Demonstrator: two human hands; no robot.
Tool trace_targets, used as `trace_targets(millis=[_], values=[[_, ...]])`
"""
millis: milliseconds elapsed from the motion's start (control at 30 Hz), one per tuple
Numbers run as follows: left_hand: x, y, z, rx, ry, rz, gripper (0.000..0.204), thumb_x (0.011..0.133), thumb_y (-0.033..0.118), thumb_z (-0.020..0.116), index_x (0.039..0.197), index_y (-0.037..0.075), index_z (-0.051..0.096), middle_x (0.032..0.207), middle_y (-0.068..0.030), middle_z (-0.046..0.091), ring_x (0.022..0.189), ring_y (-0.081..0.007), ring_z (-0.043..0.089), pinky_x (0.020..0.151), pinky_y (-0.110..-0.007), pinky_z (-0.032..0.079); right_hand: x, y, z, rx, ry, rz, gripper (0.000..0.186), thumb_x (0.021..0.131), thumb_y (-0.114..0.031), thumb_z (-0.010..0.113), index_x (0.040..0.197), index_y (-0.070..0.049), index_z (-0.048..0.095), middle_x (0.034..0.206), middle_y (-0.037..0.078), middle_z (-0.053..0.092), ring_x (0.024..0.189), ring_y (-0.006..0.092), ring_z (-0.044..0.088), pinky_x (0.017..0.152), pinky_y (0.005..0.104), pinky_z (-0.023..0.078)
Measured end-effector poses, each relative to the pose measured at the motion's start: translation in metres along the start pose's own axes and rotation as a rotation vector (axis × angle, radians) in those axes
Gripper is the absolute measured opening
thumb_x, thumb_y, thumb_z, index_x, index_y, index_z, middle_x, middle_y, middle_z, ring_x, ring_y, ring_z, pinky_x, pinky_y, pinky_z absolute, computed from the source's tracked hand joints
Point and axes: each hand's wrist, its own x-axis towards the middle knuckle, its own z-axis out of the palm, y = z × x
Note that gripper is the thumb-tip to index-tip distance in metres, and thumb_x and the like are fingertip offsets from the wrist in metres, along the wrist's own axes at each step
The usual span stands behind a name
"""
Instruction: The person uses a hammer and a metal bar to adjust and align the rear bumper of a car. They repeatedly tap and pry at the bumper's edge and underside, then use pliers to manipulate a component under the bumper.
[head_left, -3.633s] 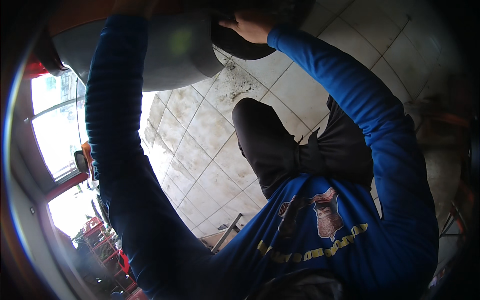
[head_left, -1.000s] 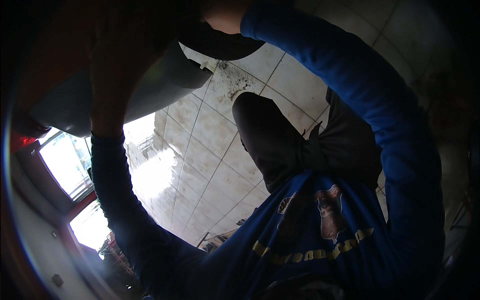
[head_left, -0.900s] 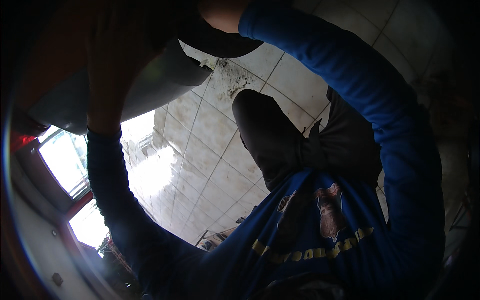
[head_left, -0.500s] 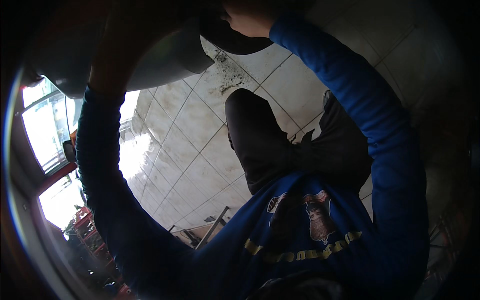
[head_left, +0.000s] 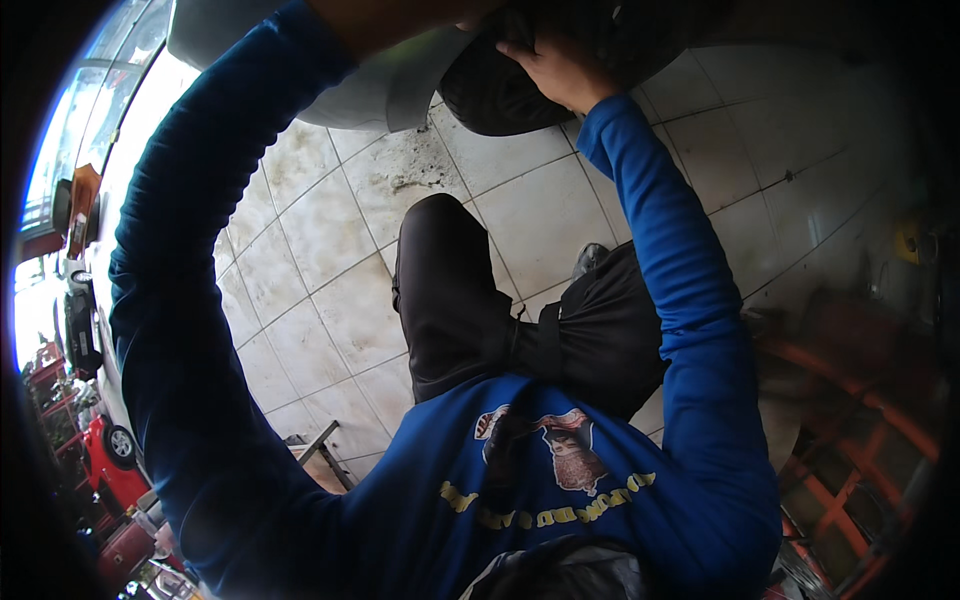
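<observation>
A black tyre (head_left: pixel 505 95) stands at the top middle, beside the curved grey panel (head_left: pixel 375 90) of a car's bodywork. My right hand (head_left: pixel 567 68) is on the tyre, its thumb stretched along the tread and its other fingers bent over the rubber, partly lost in shadow. From the left, my left hand (head_left: pixel 395 12) reaches over the grey panel toward the tyre. It is dark and cut by the upper edge, so its fingers hardly show, nor does anything they may hold.
Light floor tiles (head_left: pixel 330 240) with dark dirt (head_left: pixel 420 160) lie below the wheel. My bent legs (head_left: pixel 445 290) are close to it. At the right stands an orange metal frame (head_left: pixel 840 450); a red car (head_left: pixel 115 460) is at the far left.
The view has shifted, so the tyre and my right hand show more fully and the orange frame has come into sight. My right hand stays at the tyre.
</observation>
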Motion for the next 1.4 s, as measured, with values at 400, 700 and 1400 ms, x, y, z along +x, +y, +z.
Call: trace_targets(millis=[400,700,1400], values=[[-0.051,0.06,0.008,-0.55,0.794,-0.622,0.032,0.087,0.022,0.075,0.115,0.008,0.075,0.101,-0.0088,0.073,0.084,-0.0238,0.073,0.075,-0.041,0.057,-0.008,0.003,-0.003,0.103,0.226,-0.05,0.039,0.097,-0.03,0.071,0.122,0.0,0.066,0.119,0.026,0.069,0.109,0.0484,0.064,0.09,0.0486,0.054],[-0.078,0.362,0.105,-2.003,0.446,-1.881,0.032,0.1,0.025,0.068,0.114,-0.003,0.072,0.093,-0.0095,0.074,0.075,-0.0122,0.064,0.067,-0.029,0.052,-0.003,-0.026,-0.001,0.051,0.193,0.145,0.049,0.097,-0.042,0.07,0.119,0.002,0.066,0.111,0.028,0.071,0.105,0.0497,0.065,0.088,0.0488,0.053],[0.036,0.32,0.107,-2.853,0.68,-1.508,0.053,0.099,0.03,0.057,0.139,-0.003,0.05,0.13,-0.0143,0.066,0.112,-0.0241,0.066,0.099,-0.04,0.05,-0.002,-0.003,0.011,0.101,0.319,0.058,0.046,0.1,-0.043,0.066,0.108,0.003,0.07,0.095,0.025,0.073,0.09,0.0441,0.07,0.082,0.0462,0.053]])
